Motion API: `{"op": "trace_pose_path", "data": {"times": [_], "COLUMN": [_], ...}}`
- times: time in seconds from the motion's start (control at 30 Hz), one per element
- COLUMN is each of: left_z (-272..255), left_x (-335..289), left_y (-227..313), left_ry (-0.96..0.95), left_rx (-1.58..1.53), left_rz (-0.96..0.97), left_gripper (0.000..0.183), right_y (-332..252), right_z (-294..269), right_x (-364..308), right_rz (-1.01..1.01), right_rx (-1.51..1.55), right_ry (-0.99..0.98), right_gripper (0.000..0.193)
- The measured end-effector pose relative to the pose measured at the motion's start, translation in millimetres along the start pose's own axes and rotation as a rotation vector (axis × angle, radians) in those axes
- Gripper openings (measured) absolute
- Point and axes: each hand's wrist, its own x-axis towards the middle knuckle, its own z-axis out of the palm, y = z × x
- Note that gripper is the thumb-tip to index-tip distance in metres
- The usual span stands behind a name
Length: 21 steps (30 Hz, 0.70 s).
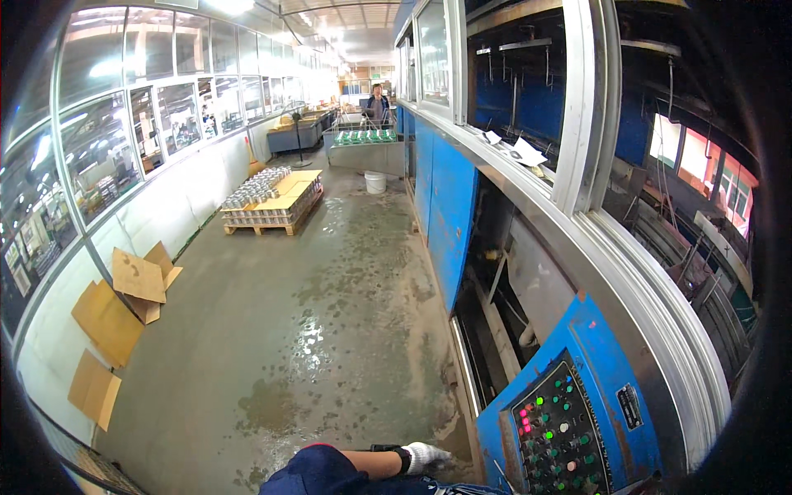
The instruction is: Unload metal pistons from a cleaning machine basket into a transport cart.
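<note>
Holds white-gloved left hand point(425, 456) at near centre, left of the blue control panel point(569, 412) at near right; cannot tell curled from spread; shows no right hand; could slip on the wet floor point(351, 289) — or press a lit button point(539, 401) by turning carelessly

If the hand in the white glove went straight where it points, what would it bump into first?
Probably the blue control panel with glowing lights, to the right of the gloved hand. I can't tell whether their depths line up.
</note>
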Motion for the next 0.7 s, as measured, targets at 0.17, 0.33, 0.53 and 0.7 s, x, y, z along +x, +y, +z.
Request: {"op": "trace_pose_path", "data": {"times": [0.17,0.33,0.53,0.7], "left_z": [-4,-5,0,1], "left_x": [16,51,62,71], "left_y": [-7,-32,-32,-34], "left_ry": [-0.04,-0.108,-0.104,-0.128], "left_rx": [-0.044,-0.076,0.08,0.185], "left_rz": [-0.073,-0.066,-0.07,-0.018], "left_gripper": [0.016,0.024,0.027,0.029], "right_y": [28,13,21,26], "right_z": [28,18,29,35], "right_x": [-3,7,5,2], "right_rz": [-0.024,-0.068,-0.12,-0.107], "right_rx": [-0.043,-0.124,-0.152,-0.215], "right_ry": [0.022,0.048,0.048,0.067], "right_gripper": [0.042,0.04,0.038,0.036]}}
